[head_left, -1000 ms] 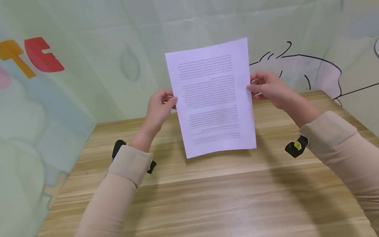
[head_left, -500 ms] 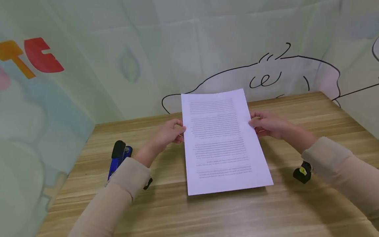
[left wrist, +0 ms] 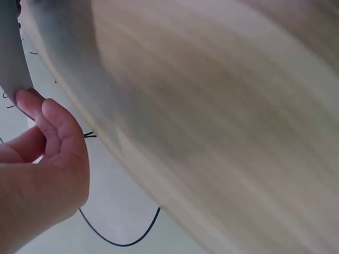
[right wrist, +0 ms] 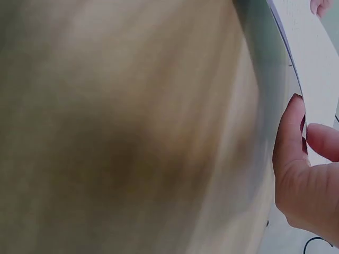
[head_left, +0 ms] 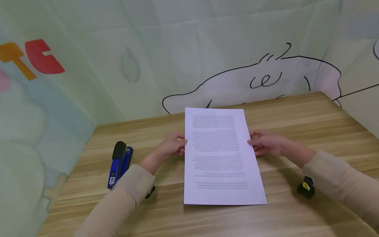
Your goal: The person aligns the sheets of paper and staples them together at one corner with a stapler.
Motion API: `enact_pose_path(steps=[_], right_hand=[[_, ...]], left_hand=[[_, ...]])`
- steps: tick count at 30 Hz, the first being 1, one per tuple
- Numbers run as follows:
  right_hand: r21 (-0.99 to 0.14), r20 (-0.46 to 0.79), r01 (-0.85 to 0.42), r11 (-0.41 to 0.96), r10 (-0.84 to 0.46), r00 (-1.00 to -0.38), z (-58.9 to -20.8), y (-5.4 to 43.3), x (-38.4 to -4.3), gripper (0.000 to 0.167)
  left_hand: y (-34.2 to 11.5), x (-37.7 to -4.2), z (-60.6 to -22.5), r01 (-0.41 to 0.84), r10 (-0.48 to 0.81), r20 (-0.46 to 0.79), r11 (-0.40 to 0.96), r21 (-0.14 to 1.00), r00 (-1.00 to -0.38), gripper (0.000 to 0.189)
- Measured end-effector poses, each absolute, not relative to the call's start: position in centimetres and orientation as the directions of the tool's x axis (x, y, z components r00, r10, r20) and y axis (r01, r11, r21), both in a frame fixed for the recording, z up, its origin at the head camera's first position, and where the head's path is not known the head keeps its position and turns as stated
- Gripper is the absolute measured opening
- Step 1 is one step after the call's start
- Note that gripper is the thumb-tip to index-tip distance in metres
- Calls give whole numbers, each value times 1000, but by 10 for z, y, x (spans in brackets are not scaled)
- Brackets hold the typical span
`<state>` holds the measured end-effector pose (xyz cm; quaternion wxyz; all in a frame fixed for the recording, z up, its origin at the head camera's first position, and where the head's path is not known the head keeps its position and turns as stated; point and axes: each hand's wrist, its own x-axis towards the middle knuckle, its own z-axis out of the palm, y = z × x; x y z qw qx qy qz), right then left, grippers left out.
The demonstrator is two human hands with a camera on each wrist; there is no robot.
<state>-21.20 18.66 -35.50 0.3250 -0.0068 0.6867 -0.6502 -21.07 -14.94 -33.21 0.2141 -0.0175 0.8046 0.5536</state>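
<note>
Between both hands a white sheet of printed paper (head_left: 217, 194) is held just above the wooden table, its text upside down in the head view; whether it is one sheet or several I cannot tell. My left hand (head_left: 170, 144) pinches the left edge, thumb on top and fingers beneath. On the opposite edge my right hand (head_left: 267, 143) grips likewise. The left wrist view has the left hand (left wrist: 50, 143) with fingers under the paper's edge (left wrist: 13, 58). In the right wrist view the right hand (right wrist: 304, 164) pinches the paper (right wrist: 312, 69).
A blue and black stapler (head_left: 119, 164) lies on the wooden table (head_left: 160, 217), left of the left forearm and partly behind its sleeve. Behind the table hangs a printed curtain (head_left: 160, 49). A black device (head_left: 306, 188) sits at the right wrist.
Both hands have lowered the paper from nearly upright by the curtain to nearly flat over the table. The stapler, earlier mostly hidden behind the left sleeve, shows more fully.
</note>
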Motion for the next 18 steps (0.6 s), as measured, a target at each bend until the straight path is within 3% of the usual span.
enact_pose_path(steps=[10,18], right_hand=[[-874,-475,464,145,-457,-752,-363,189,-203,28],[-888,-448,439,136,-470,-761,-363,189,-202,16]], left_hand=[[-151,-206,-342,-293,185,-383,380,877,-905,13],[-149,-205,-343,-317,184,-414,399,860,-892,20]])
